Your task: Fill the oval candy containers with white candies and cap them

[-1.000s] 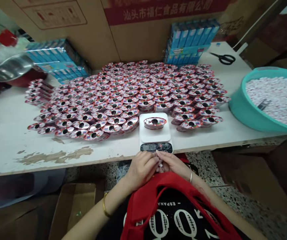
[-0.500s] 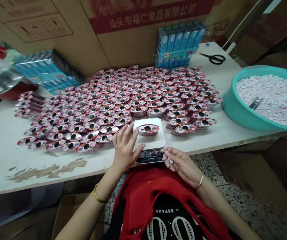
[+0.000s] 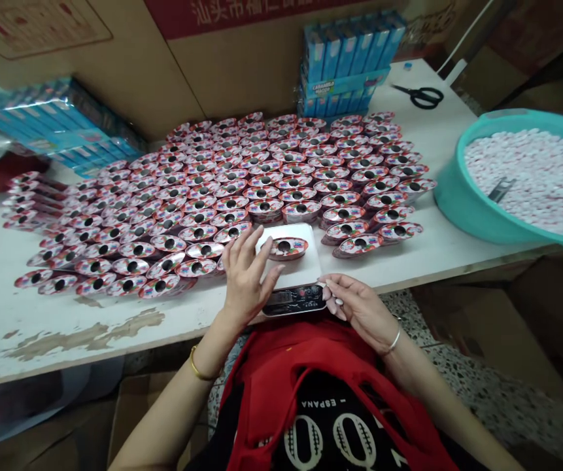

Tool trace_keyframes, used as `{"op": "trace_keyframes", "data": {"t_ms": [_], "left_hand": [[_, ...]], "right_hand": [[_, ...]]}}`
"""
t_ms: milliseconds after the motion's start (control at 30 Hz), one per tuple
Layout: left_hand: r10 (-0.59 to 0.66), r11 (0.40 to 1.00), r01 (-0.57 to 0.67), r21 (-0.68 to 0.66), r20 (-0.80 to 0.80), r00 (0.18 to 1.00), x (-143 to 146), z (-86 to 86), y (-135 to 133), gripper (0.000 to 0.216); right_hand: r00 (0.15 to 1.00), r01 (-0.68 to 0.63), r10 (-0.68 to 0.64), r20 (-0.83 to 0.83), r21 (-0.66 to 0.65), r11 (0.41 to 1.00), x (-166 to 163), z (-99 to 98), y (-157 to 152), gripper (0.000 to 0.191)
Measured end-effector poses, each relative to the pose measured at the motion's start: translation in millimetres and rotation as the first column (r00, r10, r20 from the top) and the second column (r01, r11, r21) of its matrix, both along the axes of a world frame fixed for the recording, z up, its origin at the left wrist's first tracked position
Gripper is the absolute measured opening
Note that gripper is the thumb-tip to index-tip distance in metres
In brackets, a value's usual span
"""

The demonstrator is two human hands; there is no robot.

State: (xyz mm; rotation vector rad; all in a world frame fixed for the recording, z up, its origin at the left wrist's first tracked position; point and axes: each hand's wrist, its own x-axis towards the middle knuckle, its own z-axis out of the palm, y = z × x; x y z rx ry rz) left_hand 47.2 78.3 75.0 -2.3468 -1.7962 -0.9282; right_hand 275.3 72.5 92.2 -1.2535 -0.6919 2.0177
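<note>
One left hand (image 3: 244, 281) loosely spread, right hand (image 3: 363, 309) pinched on white pieces (image 3: 339, 302), "CARAMELO" blue packs (image 3: 344, 86), "ESPANA" shirt (image 3: 330, 387)

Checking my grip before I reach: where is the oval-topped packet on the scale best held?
Probably mid-length across the packet, thumb on the near side, fingers on the far, coming from above and the near edge. It is narrow front to back, ends pointing left and right; the left hand crowds its left end.
</note>
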Motion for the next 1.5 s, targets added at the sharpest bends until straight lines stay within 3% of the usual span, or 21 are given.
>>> {"op": "trace_keyframes", "data": {"t_ms": [200, 267, 333, 433, 533, 633, 733, 867, 1033, 1133, 1233, 1367, 1500], "left_hand": [[-0.054, 0.997, 0.051, -0.057, -0.044, 0.998, 6.7, -11.7, -6.2, 0.064], [-0.057, 0.997, 0.055, -0.05, -0.035, 0.998, 10.9, -11.7, -2.8, 0.066], [-0.031, 0.999, 0.031, -0.03, -0.005, 1.0, 10.7, -9.1, 0.6, 0.066], [0.034, 0.999, -0.034, -0.007, 0.048, 0.998, 2.1, -3.9, 0.0, 0.061], [0.09, 0.996, -0.087, -0.028, 0.089, 0.992, -9.6, -1.4, -8.7, 0.053], [0.109, 0.993, -0.102, -0.058, 0.115, 0.987, -17.6, -2.3, -19.3, 0.052], [0.12, 0.991, -0.109, -0.082, 0.137, 0.983, -21.3, -5.0, -26.1, 0.052], [0.139, 0.987, -0.125, -0.096, 0.157, 0.978, -22.6, -7.7, -29.5, 0.049], [0.137, 0.988, -0.123, -0.089, 0.173, 0.975, -22.6, -8.6, -32.0, 0.045], [0.136, 0.988, -0.12, -0.094, 0.189, 0.973, -23.7, -10.7, -34.2, 0.043], [0.151, 0.985, -0.13, -0.111, 0.209, 0.966, -25.9, -14.0, -36.4, 0.043], [0.161, 0.983, -0.135, -0.124, 0.236, 0.958, -28.9, -16.3, -39.5, 0.041], [0.169, 0.983, -0.144, -0.113, 0.249, 0.954, -30.0, -16.2, -43.3, 0.037]], "right_hand": [[0.994, -0.099, 0.089, 0.064, 0.169, 0.981, -12.2, 15.6, 23.8, 0.032], [0.977, -0.196, 0.159, 0.142, 0.303, 0.933, -21.7, 21.4, 38.1, 0.029], [0.931, -0.321, 0.2, 0.304, 0.428, 0.845, -33.4, 27.4, 53.8, 0.021], [0.768, -0.556, 0.187, 0.613, 0.493, 0.669, -52.3, 37.8, 74.8, 0.014], [0.529, -0.763, 0.152, 0.835, 0.39, 0.515, -68.0, 49.1, 88.1, 0.015], [0.346, -0.865, 0.141, 0.928, 0.257, 0.431, -77.2, 57.5, 93.3, 0.022], [0.262, -0.904, 0.125, 0.957, 0.198, 0.379, -80.6, 60.5, 94.5, 0.024], [0.249, -0.919, 0.074, 0.966, 0.211, 0.334, -82.2, 57.2, 95.6, 0.022], [0.375, -0.897, 0.045, 0.926, 0.35, 0.27, -82.1, 47.4, 97.0, 0.02], [0.489, -0.844, 0.053, 0.871, 0.457, 0.282, -79.0, 43.7, 97.0, 0.02], [0.622, -0.74, 0.039, 0.782, 0.571, 0.355, -73.2, 42.8, 96.9, 0.02], [0.788, -0.523, -0.016, 0.615, 0.684, 0.508, -59.8, 43.8, 96.5, 0.019], [0.896, -0.289, -0.028, 0.442, 0.631, 0.72, -39.3, 44.2, 92.6, 0.016]]}}
